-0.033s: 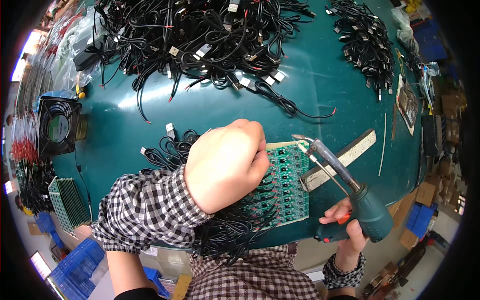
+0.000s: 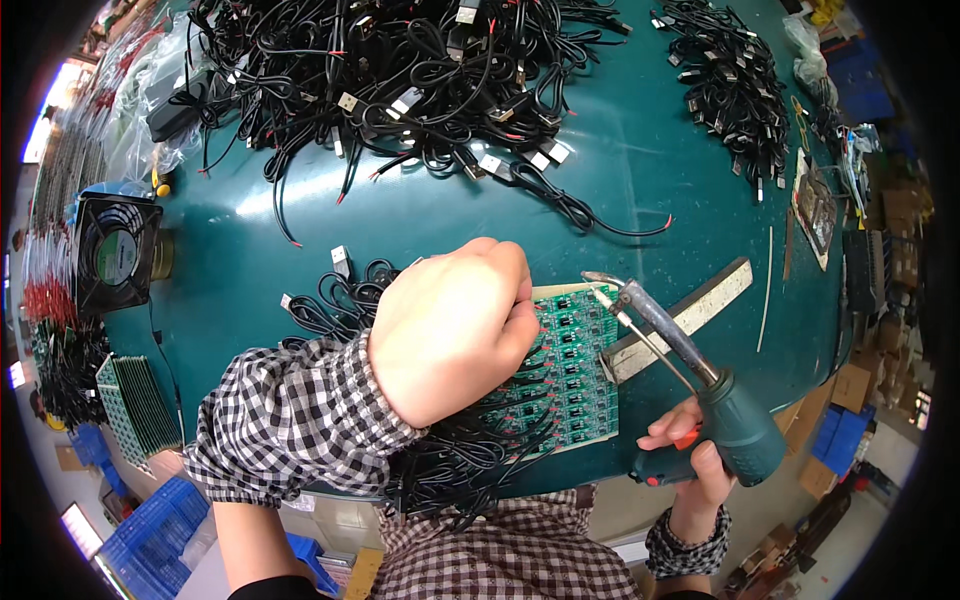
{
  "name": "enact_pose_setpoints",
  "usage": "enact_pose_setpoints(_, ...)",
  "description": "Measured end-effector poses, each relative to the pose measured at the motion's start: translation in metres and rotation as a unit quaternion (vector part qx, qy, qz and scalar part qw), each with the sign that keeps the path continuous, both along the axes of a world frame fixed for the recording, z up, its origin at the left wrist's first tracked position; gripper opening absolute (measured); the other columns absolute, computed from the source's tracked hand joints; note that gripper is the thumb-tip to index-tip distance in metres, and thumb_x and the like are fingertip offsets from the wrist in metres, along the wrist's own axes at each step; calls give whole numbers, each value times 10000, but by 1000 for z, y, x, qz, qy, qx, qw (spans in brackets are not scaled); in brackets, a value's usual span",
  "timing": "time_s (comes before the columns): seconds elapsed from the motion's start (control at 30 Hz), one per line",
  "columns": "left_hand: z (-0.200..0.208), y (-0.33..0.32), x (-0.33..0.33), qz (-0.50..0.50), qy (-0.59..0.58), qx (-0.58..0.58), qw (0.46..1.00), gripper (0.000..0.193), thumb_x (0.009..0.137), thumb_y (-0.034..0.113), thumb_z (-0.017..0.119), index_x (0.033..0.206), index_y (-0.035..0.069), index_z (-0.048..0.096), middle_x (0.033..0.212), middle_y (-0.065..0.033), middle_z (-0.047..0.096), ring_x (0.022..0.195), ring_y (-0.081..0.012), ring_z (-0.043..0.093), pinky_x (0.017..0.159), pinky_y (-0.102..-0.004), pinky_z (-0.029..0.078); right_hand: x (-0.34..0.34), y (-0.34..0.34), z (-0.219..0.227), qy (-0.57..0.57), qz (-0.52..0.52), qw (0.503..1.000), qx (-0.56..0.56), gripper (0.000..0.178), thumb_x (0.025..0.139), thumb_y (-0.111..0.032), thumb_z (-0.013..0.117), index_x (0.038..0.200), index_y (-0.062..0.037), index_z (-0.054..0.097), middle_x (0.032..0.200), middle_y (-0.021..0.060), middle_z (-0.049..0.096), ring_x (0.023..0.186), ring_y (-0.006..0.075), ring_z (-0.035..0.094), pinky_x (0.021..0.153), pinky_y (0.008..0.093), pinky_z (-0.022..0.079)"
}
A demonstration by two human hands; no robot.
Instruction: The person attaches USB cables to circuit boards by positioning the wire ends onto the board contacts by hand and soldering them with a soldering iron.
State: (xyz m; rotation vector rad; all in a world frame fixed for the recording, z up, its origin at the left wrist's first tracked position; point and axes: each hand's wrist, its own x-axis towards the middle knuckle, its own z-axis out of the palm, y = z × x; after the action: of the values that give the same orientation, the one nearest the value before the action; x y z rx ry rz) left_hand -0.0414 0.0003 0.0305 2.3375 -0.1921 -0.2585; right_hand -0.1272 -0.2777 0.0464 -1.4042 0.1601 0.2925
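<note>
My left hand (image 2: 455, 325) is closed in a pinch over the upper left of a green circuit board panel (image 2: 585, 375); whatever its fingertips hold is hidden. Black cables (image 2: 460, 465) lead from the panel's left side toward the table's front edge. Beyond my left wrist lies a looped black USB cable (image 2: 345, 295), partly hidden by the hand. My right hand (image 2: 695, 450) grips a green soldering gun (image 2: 740, 425) with a red trigger. Its bent metal tip points left, just above the panel's upper right corner.
A large heap of black USB cables (image 2: 400, 75) covers the table's far side, with a smaller bundle (image 2: 730, 90) at far right. A fan (image 2: 115, 250) and a stack of green boards (image 2: 140, 410) stand left. A worn pale bar (image 2: 685, 320) lies behind the soldering gun.
The soldering gun's tip has shifted very slightly left and down. My left hand and the panel look unmoved.
</note>
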Motion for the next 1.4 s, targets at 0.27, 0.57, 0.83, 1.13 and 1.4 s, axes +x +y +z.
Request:
enact_pose_setpoints(0.27, -2, -1, -1, -3, -17, 15, 1000, 96, 789, 72, 658, 832, 20, 589, 780, -127, 620, 678, -285, 641, 622, -364, 520, -5, 0, 4, 19, 21, 999, -34, 492, 885, -300, 666, 1101, 119, 524, 873, 158, 576, 834, 273, 649, 705, 422, 625)
enact_pose_setpoints(0.57, 0, 0, -2, -6, -21, 1, 1000, 102, 784, 52, 662, 823, 22, 573, 766, -129, 613, 668, -288, 636, 606, -367, 515, -7, 4, 6, 58, 11, 997, -46, 451, 861, -327, 698, 979, 84, 557, 833, 143, 571, 803, 258, 644, 711, 424, 617)
enact_pose_setpoints(0.83, 0, -1, -2, -10, -26, 14, 1000, 101, 781, 45, 660, 812, 25, 566, 767, -129, 614, 656, -297, 635, 598, -373, 513, -11, -9, 2, 60, 71, 992, -83, 674, 855, -310, 716, 1262, 132, 412, 827, 102, 575, 820, 256, 636, 763, 445, 599)
enact_pose_setpoints(1.13, 0, 0, -1, -14, -27, 18, 999, 98, 780, 37, 656, 815, 23, 566, 767, -130, 610, 669, -305, 630, 598, -373, 508, -11, 1, 4, 70, 53, 993, -80, 661, 857, -294, 714, 1268, 130, 418, 819, 99, 571, 805, 246, 629, 766, 457, 593)
enact_pose_setpoints(1.4, 1, 0, 0, -19, -26, 10, 999, 102, 775, 33, 655, 819, 21, 564, 762, -129, 601, 656, -302, 620, 593, -373, 501, -13, 0, 5, 71, 48, 993, -87, 664, 854, -293, 716, 1266, 137, 422, 809, 99, 569, 793, 238, 625, 765, 459, 593)
